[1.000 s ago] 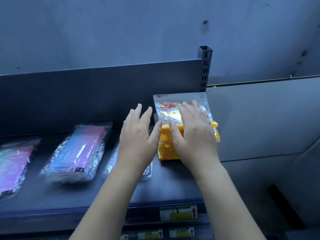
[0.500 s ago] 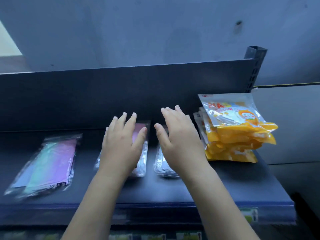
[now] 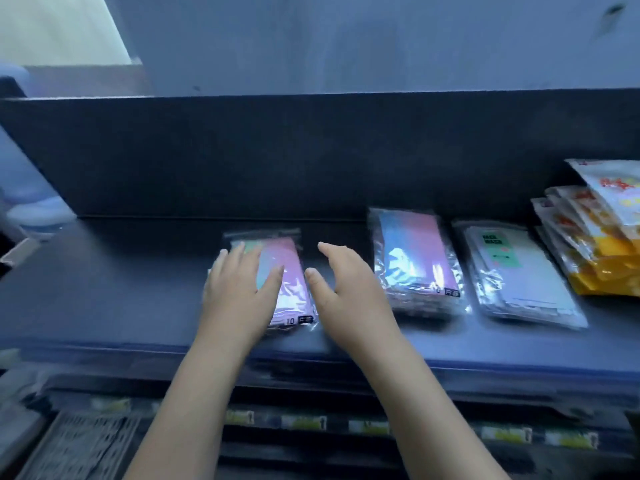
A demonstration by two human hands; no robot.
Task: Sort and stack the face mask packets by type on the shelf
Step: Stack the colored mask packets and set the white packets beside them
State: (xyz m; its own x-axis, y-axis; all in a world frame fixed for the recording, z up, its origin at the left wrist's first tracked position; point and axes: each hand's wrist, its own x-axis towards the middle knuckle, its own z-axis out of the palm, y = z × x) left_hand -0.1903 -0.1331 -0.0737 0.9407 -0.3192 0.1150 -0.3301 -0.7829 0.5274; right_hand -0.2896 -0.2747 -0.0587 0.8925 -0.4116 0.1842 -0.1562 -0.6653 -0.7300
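On the dark shelf [image 3: 104, 289] lie several face mask packets. My left hand [image 3: 239, 296] rests flat, fingers straight, on a pink-and-teal gradient packet [image 3: 289, 282] near the middle. My right hand [image 3: 346, 296] hovers open just to the right of that packet, fingers relaxed, holding nothing. A second gradient packet pile [image 3: 415, 265] lies further right. Beside it sits a clear packet with white masks and a green label [image 3: 516, 275]. A stack of yellow-and-orange packets [image 3: 595, 237] stands at the far right edge.
A dark back panel [image 3: 311, 150] rises behind the shelf, with a grey wall above. The shelf's front lip [image 3: 450, 362] carries price labels on rails below. A pale blue object [image 3: 31, 202] stands at the far left end.
Both hands have moved left, from the yellow stack past the white-mask packet, to the leftmost gradient packet. My view has swung left with them. The left hand now rests on that packet.
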